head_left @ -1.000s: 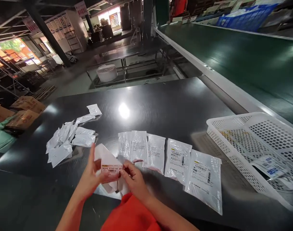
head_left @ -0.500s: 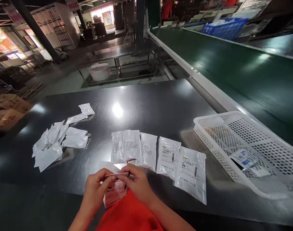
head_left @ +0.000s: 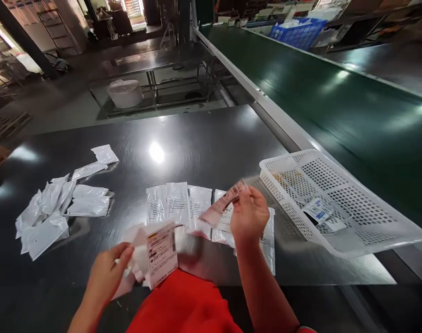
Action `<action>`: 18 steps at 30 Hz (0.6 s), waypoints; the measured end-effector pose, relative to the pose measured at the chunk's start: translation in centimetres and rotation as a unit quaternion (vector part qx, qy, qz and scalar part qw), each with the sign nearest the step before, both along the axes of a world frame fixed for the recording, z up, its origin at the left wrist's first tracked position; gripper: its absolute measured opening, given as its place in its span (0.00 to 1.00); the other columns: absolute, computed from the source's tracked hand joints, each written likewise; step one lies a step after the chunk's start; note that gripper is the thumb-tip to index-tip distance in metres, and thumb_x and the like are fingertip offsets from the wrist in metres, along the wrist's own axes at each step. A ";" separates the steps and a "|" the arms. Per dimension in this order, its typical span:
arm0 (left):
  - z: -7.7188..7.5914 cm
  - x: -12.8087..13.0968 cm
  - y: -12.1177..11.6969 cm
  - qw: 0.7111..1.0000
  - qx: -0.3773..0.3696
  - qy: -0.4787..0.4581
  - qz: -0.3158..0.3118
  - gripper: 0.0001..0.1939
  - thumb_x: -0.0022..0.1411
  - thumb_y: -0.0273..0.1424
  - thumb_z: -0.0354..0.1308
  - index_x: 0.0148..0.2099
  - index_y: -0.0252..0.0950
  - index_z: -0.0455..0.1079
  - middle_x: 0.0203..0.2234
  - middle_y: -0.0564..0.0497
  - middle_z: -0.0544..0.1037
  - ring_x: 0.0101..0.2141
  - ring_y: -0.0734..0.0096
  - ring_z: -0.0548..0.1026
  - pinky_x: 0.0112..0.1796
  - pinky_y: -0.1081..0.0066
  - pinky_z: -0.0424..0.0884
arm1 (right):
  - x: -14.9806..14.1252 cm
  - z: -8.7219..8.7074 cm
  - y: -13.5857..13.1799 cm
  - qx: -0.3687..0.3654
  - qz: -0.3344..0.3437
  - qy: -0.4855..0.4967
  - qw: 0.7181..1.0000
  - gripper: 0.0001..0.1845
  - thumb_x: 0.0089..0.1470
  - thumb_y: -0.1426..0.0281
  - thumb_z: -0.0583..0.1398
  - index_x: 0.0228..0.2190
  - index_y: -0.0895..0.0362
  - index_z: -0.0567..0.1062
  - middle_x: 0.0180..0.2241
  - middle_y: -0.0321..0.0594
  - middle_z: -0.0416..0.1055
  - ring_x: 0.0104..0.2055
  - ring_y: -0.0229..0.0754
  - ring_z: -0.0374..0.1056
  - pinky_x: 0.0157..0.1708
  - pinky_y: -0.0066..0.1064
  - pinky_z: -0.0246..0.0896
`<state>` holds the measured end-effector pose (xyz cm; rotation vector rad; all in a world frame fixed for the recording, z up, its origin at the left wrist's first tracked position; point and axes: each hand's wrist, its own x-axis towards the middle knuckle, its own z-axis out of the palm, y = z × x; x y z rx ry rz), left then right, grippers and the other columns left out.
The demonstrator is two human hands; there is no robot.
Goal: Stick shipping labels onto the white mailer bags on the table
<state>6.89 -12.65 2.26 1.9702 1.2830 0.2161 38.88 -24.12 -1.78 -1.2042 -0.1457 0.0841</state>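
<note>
My left hand point(head_left: 105, 273) pinches a folded strip of printed labels point(head_left: 162, 254) at the table's near edge, with loose white paper bunched beside the fingers. Raised to the right, my right hand point(head_left: 249, 215) grips a single printed label point(head_left: 218, 207), slightly blurred and curling to the left. That label hangs over a row of flat white plastic packets point(head_left: 177, 201). My right hand and the label partly cover the packets at the right end of the row. Farther left lies a loose pile of similar white packets point(head_left: 46, 231).
A white perforated basket point(head_left: 278, 192) with a few small packs inside stands at the right of the dark metal table point(head_left: 204, 143). Beyond it runs a green conveyor belt point(head_left: 301, 92). A blue crate point(head_left: 296, 34) sits past the belt.
Both hands were together at the folded labels. Now they are apart: my right hand has moved up and right with one label, my left slightly left with the strip. The view has shifted right.
</note>
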 end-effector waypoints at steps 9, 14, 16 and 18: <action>0.6 -1.9 1.5 0.957 0.076 -0.153 0.235 0.32 0.62 0.54 0.46 0.50 0.35 0.75 0.46 0.45 0.80 0.43 0.55 0.77 0.47 0.62 0.71 | 2.3 -13.9 3.8 -0.031 0.388 0.385 0.837 0.12 0.47 0.65 0.65 0.35 0.54 0.71 0.27 0.32 0.72 0.29 0.38 0.69 0.38 0.43 0.71; 0.6 -1.4 1.6 0.961 0.016 -0.115 0.251 0.31 0.55 0.55 0.55 0.49 0.36 0.77 0.43 0.47 0.81 0.42 0.56 0.79 0.39 0.70 0.74 | 1.4 -18.4 4.4 -0.024 0.348 0.475 0.808 0.09 0.47 0.66 0.65 0.28 0.55 0.70 0.24 0.33 0.71 0.27 0.41 0.69 0.32 0.41 0.71; 0.5 -1.4 1.7 0.962 0.012 -0.089 0.257 0.30 0.57 0.55 0.54 0.49 0.38 0.76 0.41 0.49 0.82 0.42 0.57 0.79 0.38 0.71 0.74 | 1.9 -19.0 3.8 -0.022 0.333 0.490 0.806 0.08 0.50 0.65 0.64 0.28 0.55 0.71 0.23 0.33 0.70 0.26 0.40 0.69 0.32 0.41 0.71; 0.4 -1.4 1.9 0.963 0.009 -0.068 0.261 0.29 0.58 0.55 0.52 0.50 0.40 0.76 0.39 0.50 0.82 0.42 0.58 0.79 0.38 0.71 0.74 | 2.5 -19.2 2.8 -0.012 0.333 0.488 0.807 0.06 0.52 0.67 0.62 0.29 0.56 0.72 0.23 0.32 0.70 0.25 0.38 0.67 0.33 0.42 0.72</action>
